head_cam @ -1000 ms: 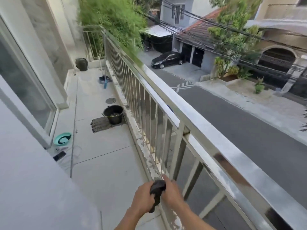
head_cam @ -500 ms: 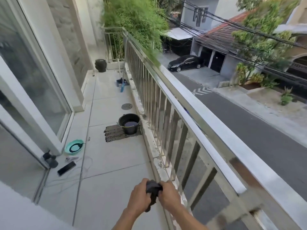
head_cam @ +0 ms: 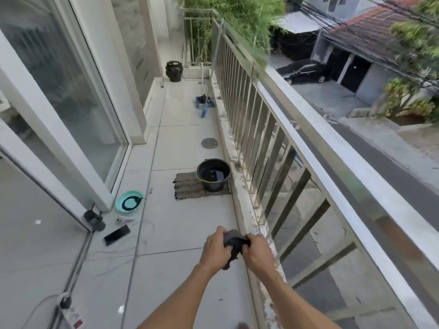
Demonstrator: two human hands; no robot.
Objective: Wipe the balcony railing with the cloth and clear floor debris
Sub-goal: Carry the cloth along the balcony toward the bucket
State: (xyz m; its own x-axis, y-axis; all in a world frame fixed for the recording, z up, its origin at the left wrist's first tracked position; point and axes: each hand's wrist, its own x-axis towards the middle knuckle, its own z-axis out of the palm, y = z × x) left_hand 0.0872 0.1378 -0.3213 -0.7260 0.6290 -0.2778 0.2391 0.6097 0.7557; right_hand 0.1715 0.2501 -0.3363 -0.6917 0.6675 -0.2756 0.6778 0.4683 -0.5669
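Note:
A dark grey cloth (head_cam: pixel 234 243) is bunched between both hands, low in the middle of the view, above the tiled balcony floor (head_cam: pixel 190 233). My left hand (head_cam: pixel 215 249) grips its left side and my right hand (head_cam: pixel 257 252) grips its right side, with a tail of cloth hanging down between them. The steel balcony railing (head_cam: pixel 316 148) runs along the right, from near right to far middle, with a flat top rail and upright bars. Both hands are left of the railing and below its top rail, over the peeling kerb (head_cam: pixel 247 217) at its foot.
A black bucket (head_cam: pixel 213 174) with dark water stands on a woven mat (head_cam: pixel 190 189) by the kerb ahead. A teal basin (head_cam: pixel 129 201), a phone (head_cam: pixel 117 235) and cables lie at the left by the glass sliding door (head_cam: pixel 71 103). Further off are a floor drain (head_cam: pixel 209 142), a blue dustpan and brush (head_cam: pixel 204 104) and a black pot (head_cam: pixel 174 71).
The view has swung left and down, showing more floor and door. Both hands stay together on the cloth and have worked it between them.

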